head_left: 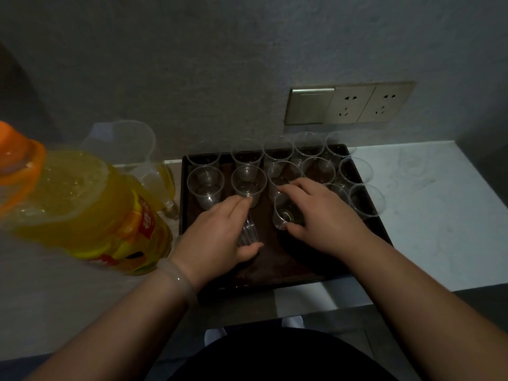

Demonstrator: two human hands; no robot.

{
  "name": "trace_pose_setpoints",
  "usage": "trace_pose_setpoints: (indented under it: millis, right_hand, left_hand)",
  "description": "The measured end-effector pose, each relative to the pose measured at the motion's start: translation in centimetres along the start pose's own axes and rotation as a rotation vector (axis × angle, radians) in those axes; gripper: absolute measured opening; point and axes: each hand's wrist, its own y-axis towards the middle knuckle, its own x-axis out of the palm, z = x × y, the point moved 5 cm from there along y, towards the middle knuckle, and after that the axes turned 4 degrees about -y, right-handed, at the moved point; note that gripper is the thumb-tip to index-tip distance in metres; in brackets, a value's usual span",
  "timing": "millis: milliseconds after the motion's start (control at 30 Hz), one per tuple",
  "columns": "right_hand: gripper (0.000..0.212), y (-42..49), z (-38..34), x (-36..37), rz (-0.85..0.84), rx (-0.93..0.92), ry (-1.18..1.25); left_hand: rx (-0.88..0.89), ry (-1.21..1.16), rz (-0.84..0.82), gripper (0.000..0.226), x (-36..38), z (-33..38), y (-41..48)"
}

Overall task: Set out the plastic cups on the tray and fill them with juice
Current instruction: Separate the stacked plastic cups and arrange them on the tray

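A: Many clear cups (pixel 248 182) already stand in rows on the dark tray (pixel 270 266), at the centre of the frame. What is in the hands?
B: The right hand (pixel 319 215) grips one cup (pixel 286 214) by its wall, low over the tray. The left hand (pixel 217 232) holds a small stack (pixel 248 229), lying on its side, I think.
A: How to place this cup well?
B: Set it upright in the free gap of the near row and do not push the neighbours, because they look light. Grip softly, since the wall probably bends.
A: And the juice?
B: The juice bottle (pixel 90 204) is at the left of the frame, beside the tray, with a clear jug (pixel 129 149) behind it. No cup looks filled yet.
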Motion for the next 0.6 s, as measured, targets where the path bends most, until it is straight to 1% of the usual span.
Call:
trace_pose_setpoints:
  millis: [200, 267, 367, 433, 500, 600]
  right_hand:
    - [0.075, -0.2, -0.1, -0.2, 0.004, 0.005, 0.013]
    - [0.071, -0.5, -0.4, -0.9, 0.068, 0.005, 0.043]
    - [0.059, -1.1, -1.4, -2.3, 0.177, -0.003, 0.213]
    - [0.057, -1.4, -2.5, -2.2, 0.144, -0.006, 0.306]
    - [0.059, -1.4, -3.7, -1.5, 0.074, -0.022, 0.361]
    - [0.059, -1.1, -5.1, -0.7, -0.028, -0.050, 0.427]
  left_hand:
    - [0.001, -0.052, 0.019, 0.083, -0.3, 0.4, 0.1]
    - [0.006, -0.051, 0.006, 0.084, -0.3, 0.4, -0.1]
    - [0.015, -0.043, -0.002, 0.084, -0.4, 0.3, -0.4]
    - [0.023, -0.034, 0.020, 0.083, -0.6, 0.4, -0.8]
    - [0.035, -0.015, 0.034, 0.083, -0.8, 0.5, -1.0]
    - [0.042, -0.037, 0.017, 0.090, -0.9, 0.3, -1.3]
